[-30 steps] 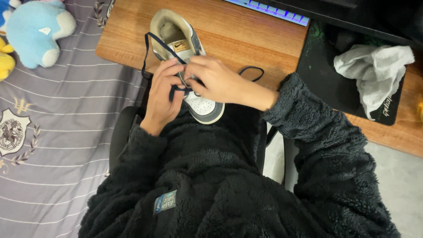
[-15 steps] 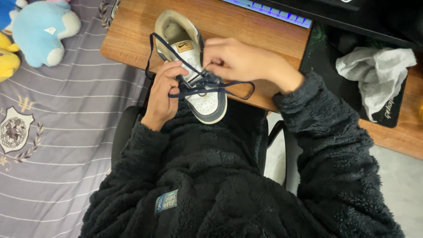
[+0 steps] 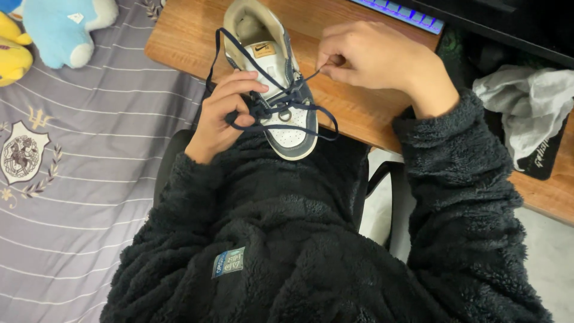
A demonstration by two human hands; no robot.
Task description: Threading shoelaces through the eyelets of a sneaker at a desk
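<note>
- Two bare hands at work on one sneaker (image 3: 281,90), grey, white and navy, lying with its toe toward the person and its heel out on the wooden surface (image 3: 179,36).
- The toe hangs over the near edge of the surface, just above the person's dark fleece jacket (image 3: 287,239).
- Left hand (image 3: 224,113) sits against the shoe's left side; its grip is closed, fingers curled around the navy lace (image 3: 272,107) right at the eyelets.
- Right hand (image 3: 373,60) is out to the right of the shoe, above the surface, thumb and forefinger pinched tight on a strand of that same lace, which runs taut back to the eyelets.
- One loop of lace arcs up past the shoe's collar on the left; another slack loop droops over the toe on the right.
- Beyond the right hand, a keyboard (image 3: 400,12) edge shows at the top.
- A crumpled grey cloth (image 3: 526,101) lies on a dark mat at far right.
- On the left, a striped grey bed cover (image 3: 78,179) with a blue plush toy (image 3: 66,30) and a yellow one (image 3: 12,54) beside it.
</note>
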